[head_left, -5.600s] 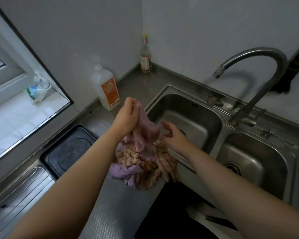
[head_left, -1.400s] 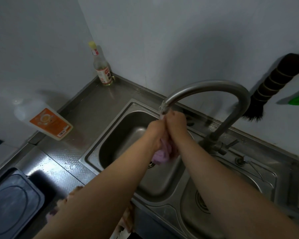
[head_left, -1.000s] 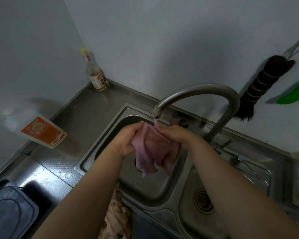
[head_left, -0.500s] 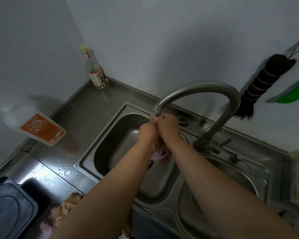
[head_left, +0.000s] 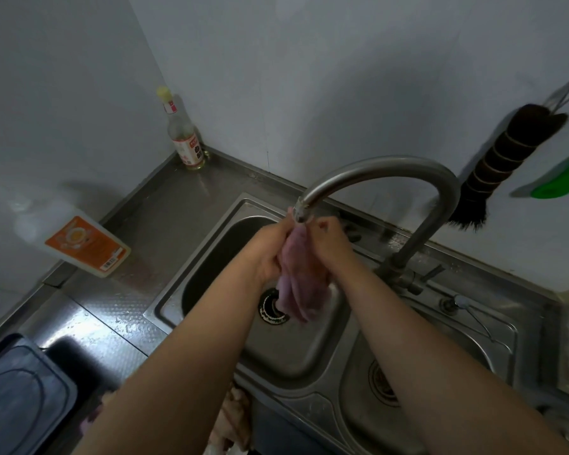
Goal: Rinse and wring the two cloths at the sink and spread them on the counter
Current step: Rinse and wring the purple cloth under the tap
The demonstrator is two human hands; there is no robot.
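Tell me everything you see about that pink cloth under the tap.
The pink cloth is soft, thin fabric, bunched into long wet-looking folds. It hangs over the left basin, right below the tap's spout. The left hand and right hand grip its top from either side; its lower end dangles free above the drain.

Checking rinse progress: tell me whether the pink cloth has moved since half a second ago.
Yes. The pink cloth now hangs lower below the faucet spout, toward the drain.
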